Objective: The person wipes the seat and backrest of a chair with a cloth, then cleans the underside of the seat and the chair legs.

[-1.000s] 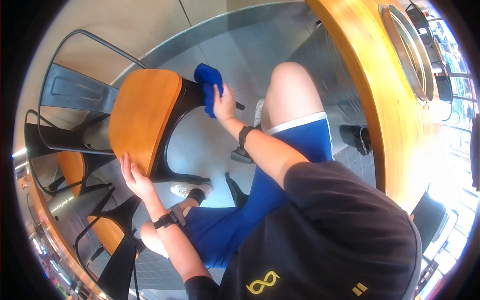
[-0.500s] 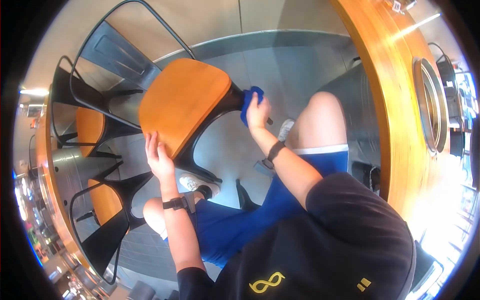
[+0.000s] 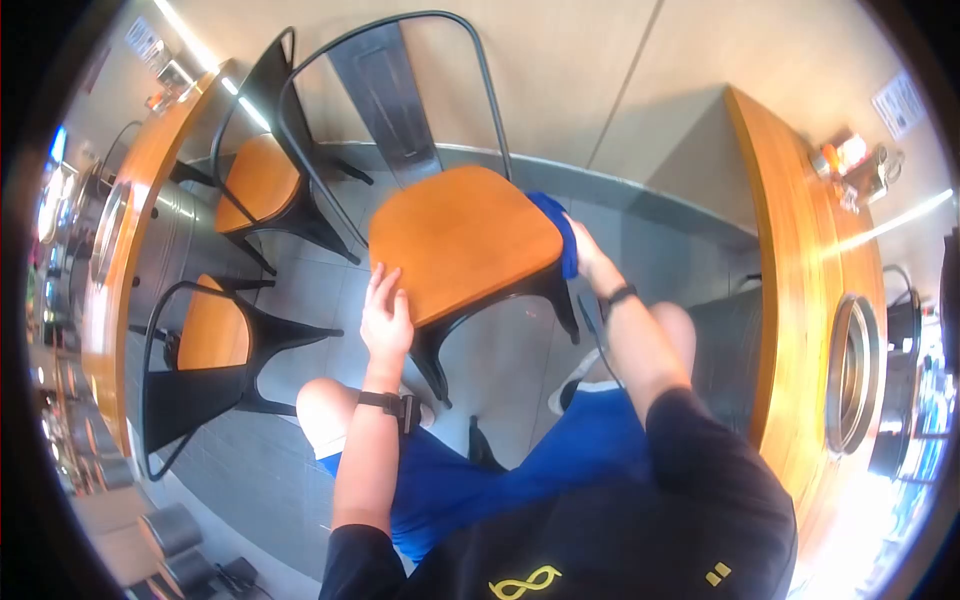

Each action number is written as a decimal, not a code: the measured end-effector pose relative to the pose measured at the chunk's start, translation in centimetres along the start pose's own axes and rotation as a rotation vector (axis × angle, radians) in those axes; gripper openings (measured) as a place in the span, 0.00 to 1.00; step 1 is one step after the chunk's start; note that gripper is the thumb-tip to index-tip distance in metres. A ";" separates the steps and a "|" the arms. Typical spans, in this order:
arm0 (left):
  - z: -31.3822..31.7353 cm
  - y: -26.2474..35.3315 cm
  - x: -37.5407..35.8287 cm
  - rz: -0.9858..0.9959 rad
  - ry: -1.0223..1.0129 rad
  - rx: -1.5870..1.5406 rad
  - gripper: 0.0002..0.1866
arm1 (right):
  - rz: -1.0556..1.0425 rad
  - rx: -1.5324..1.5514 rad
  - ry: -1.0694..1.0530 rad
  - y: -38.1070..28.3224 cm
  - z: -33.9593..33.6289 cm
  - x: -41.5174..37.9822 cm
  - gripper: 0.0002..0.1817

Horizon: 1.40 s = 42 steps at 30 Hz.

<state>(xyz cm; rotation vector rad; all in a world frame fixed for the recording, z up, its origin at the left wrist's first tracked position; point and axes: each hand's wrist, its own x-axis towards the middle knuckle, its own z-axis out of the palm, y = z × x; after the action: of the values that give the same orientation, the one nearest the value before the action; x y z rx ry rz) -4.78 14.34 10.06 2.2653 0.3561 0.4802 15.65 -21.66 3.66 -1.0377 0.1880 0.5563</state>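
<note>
In front of me stands a chair with an orange-brown wooden seat (image 3: 460,245) and a black metal frame; its backrest (image 3: 385,95) points away from me. My left hand (image 3: 386,318) rests on the seat's near left edge, fingers spread and touching the wood. On the opposite side, my right hand (image 3: 588,252) grips a blue cloth (image 3: 555,225) and presses it against the right edge of the seat. The fingers of that hand are partly hidden behind the cloth. My knees are on both sides of the chair's front legs.
Two more chairs, one farther back (image 3: 262,180) and one nearer (image 3: 215,330), stand at left beside a wooden table (image 3: 125,250). To the right runs another wooden table (image 3: 790,260) with a round metal-rimmed inset (image 3: 852,370). A pale wall (image 3: 570,80) closes the far side.
My right hand has moved the cloth from the chair's front right leg area up to the seat's right edge. The view has turned, so the chair appears more upright and farther right.
</note>
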 end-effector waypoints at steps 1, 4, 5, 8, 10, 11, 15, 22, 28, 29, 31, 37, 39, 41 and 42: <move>0.0 0.6 0.2 -0.014 0.029 -0.009 0.21 | -0.129 -0.176 0.075 0.3 -0.3 -0.7 0.29; -0.6 2.1 -0.1 -0.095 -0.006 -0.001 0.21 | -0.215 -0.424 0.382 0.3 1.1 -5.3 0.28; -0.6 2.0 0.0 -0.104 0.013 -0.014 0.21 | -0.268 -0.430 0.474 0.9 2.6 -7.3 0.27; -0.5 1.8 -0.2 -0.131 0.032 -0.017 0.21 | -0.474 -0.495 0.680 5.1 7.1 -11.0 0.25; -0.7 2.3 -0.1 -0.126 0.013 -0.004 0.22 | -0.664 -0.572 0.816 9.3 8.1 -9.8 0.24; -1.0 2.6 -0.2 -0.157 0.033 -0.001 0.22 | -0.654 -0.591 0.784 9.2 10.4 -10.6 0.24; -0.5 2.5 0.0 -0.140 0.039 -0.032 0.20 | -0.993 -1.121 0.796 10.7 14.2 -11.8 0.18; 0.8 1.2 -0.5 0.008 0.297 -0.042 0.21 | -1.042 -1.671 -0.004 5.9 20.5 -11.9 0.22; 1.9 0.2 0.2 -0.100 0.246 -0.443 0.23 | -1.147 -1.761 0.007 6.4 21.4 -10.7 0.19; 1.5 0.5 0.5 -0.088 0.217 -0.550 0.27 | -1.176 -1.741 0.014 6.8 21.9 -10.6 0.19; 0.2 0.7 -0.3 0.067 0.150 -0.462 0.45 | -1.141 -1.685 -0.053 8.0 23.8 -11.3 0.19; 0.6 -1.6 -0.1 0.105 0.106 -0.407 0.45 | -1.042 -1.503 -0.443 7.4 26.2 -13.0 0.38; 1.3 -0.7 -0.1 0.109 0.136 -0.407 0.32 | -0.909 -1.492 -0.502 6.1 24.1 -12.7 0.46; 2.9 -1.3 0.3 0.088 0.314 -0.386 0.18 | -1.105 -1.096 -0.685 6.0 21.8 -10.6 0.48; 3.3 -1.7 0.5 0.107 0.295 -0.391 0.18 | -1.096 -1.155 -0.701 5.4 20.6 -10.2 0.50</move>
<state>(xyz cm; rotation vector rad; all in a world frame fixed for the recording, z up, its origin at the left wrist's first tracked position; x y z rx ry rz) -3.04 13.57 6.88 1.8418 0.2614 0.8653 1.97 -5.50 14.09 -1.7323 -1.4060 -0.0851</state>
